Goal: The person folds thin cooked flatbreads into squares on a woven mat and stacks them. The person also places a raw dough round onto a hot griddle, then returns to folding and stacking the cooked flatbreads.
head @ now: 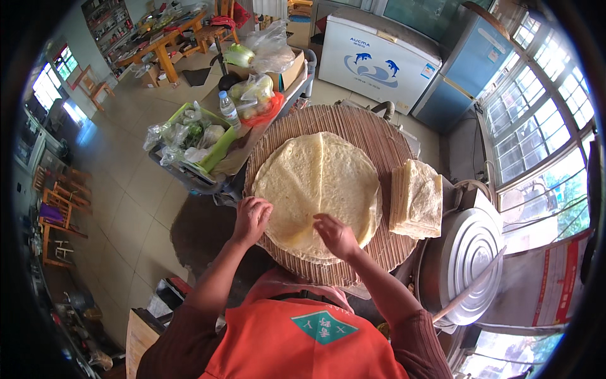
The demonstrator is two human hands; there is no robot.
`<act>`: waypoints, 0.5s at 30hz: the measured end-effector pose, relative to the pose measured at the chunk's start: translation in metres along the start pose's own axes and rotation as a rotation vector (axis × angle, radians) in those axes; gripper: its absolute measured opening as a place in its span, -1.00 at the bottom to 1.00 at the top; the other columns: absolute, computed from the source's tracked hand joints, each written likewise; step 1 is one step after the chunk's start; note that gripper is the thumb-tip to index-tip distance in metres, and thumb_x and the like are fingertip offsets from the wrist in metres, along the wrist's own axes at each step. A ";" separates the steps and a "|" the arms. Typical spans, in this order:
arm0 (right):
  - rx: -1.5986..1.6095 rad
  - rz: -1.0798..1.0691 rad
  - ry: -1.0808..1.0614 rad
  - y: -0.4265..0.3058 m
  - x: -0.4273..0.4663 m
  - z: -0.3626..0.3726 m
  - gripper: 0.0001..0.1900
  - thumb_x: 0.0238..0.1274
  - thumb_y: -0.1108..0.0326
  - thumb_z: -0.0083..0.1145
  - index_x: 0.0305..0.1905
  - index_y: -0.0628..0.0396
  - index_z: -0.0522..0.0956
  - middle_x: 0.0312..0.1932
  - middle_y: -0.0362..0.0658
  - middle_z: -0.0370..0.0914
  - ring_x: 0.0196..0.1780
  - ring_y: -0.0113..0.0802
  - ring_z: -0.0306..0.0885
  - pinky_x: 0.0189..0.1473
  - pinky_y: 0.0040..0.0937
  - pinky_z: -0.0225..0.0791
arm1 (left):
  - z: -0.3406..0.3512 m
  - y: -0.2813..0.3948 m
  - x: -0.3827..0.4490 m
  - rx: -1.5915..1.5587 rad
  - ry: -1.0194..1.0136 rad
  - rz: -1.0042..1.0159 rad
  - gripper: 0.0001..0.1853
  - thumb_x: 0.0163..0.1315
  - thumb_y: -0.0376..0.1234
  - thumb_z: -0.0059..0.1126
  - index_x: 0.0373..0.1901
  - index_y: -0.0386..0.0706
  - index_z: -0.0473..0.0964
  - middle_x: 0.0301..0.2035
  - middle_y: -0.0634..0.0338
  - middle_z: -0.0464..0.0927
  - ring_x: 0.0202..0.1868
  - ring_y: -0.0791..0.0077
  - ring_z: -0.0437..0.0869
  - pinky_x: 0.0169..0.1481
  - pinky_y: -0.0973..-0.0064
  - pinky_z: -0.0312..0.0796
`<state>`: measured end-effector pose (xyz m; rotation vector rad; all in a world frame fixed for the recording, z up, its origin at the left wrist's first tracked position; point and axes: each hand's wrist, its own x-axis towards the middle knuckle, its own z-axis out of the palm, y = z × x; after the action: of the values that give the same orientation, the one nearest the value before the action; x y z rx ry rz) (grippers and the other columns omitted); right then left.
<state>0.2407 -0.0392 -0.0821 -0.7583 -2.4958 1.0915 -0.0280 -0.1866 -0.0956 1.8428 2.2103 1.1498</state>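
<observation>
A large round of thin flatbread point(293, 175), seemingly several sheets thick, lies on a round mat of bound stalks point(289, 128). One straight raised crease runs from its far edge towards the middle. My left hand point(252, 218) is at the bread's left edge with fingers curled; whether they grip the rim is hidden. Over the near half, my right hand point(335, 234) has bent fingertips at the near end of the crease. I cannot tell if they pinch the sheet. A stack of folded flatbreads point(416, 199) rests at the mat's right edge.
Left of the mat, a cart holds a green box point(218, 149) of bagged vegetables, a water bottle point(229, 110) and a cardboard box point(291, 71). To the right stands a large pot with a metal lid point(473, 265), a wooden stick point(468, 286) across it. A chest freezer point(374, 57) stands beyond.
</observation>
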 end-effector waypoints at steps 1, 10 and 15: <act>0.179 0.172 0.018 -0.003 0.012 0.003 -0.75 0.47 0.29 0.12 0.14 0.05 0.57 -0.01 -0.02 0.66 -0.06 -0.11 0.70 -0.09 -0.14 0.59 | -0.003 -0.008 0.001 -0.071 -0.041 -0.028 -0.83 0.37 -0.31 0.22 -0.09 -0.17 0.62 -0.05 0.12 0.61 0.09 0.05 0.54 0.25 0.11 0.33; -0.080 0.137 0.204 -0.019 0.024 0.016 -0.56 0.25 0.38 0.30 0.21 0.05 0.45 -0.21 0.01 0.60 -0.17 -0.06 0.67 -0.10 -0.08 0.55 | -0.009 0.011 0.004 0.127 0.068 0.109 -0.31 0.04 -0.46 0.33 0.33 -0.06 0.50 -0.16 0.12 0.58 -0.03 0.08 0.52 0.22 0.12 0.30; 0.010 0.161 0.116 -0.051 -0.042 -0.026 -0.72 0.14 0.44 0.31 -0.04 0.12 0.54 0.02 0.06 0.54 -0.04 0.09 0.65 0.00 -0.01 0.55 | -0.046 0.077 -0.022 -0.057 -0.029 0.092 -0.54 0.14 -0.46 0.35 0.13 -0.06 0.61 -0.25 0.16 0.56 -0.10 0.14 0.55 0.16 0.14 0.31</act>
<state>0.2702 -0.0775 -0.0294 -1.0049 -2.3640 1.0785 0.0209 -0.2274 -0.0291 1.9437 2.0755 1.1789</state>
